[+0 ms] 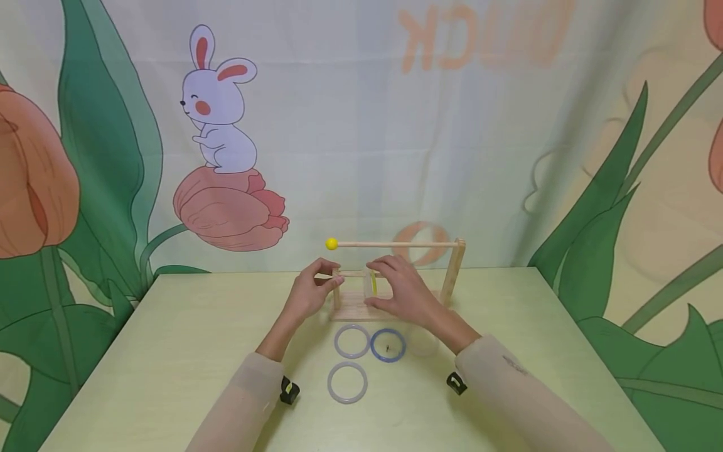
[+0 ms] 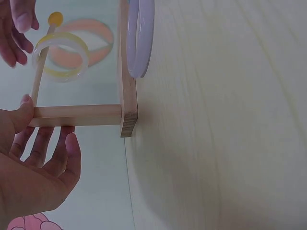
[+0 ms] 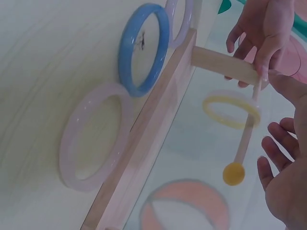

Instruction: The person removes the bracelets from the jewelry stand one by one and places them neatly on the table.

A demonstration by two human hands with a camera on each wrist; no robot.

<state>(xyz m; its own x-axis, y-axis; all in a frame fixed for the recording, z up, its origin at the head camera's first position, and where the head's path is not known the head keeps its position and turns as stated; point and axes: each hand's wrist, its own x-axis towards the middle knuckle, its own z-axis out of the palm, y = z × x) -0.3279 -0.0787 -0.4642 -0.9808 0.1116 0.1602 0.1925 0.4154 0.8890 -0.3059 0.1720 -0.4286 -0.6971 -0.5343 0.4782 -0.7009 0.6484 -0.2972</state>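
Note:
A wooden display stand (image 1: 361, 314) has a short post (image 2: 79, 115) on its left, and my left hand (image 1: 307, 294) pinches the top of it, thumb on one side and fingers on the other. From that post a thin rod (image 3: 244, 139) runs to a yellow ball end (image 3: 233, 173). A yellow-and-white bangle (image 2: 62, 75) hangs around this rod. My right hand (image 1: 408, 292) is beside the bangle, fingers and thumb spread apart; the right wrist view shows a gap between them and the bangle. In the head view that hand covers the rod's ball end.
In front of the stand lie a blue bangle (image 1: 388, 361), two pale lilac bangles (image 1: 347, 400) and a faint pale pink bangle (image 3: 72, 139). The tall right post (image 1: 453, 276) carries a higher rod (image 1: 395, 245) with a yellow ball (image 1: 331, 243). A printed curtain (image 1: 339, 157) hangs behind the table.

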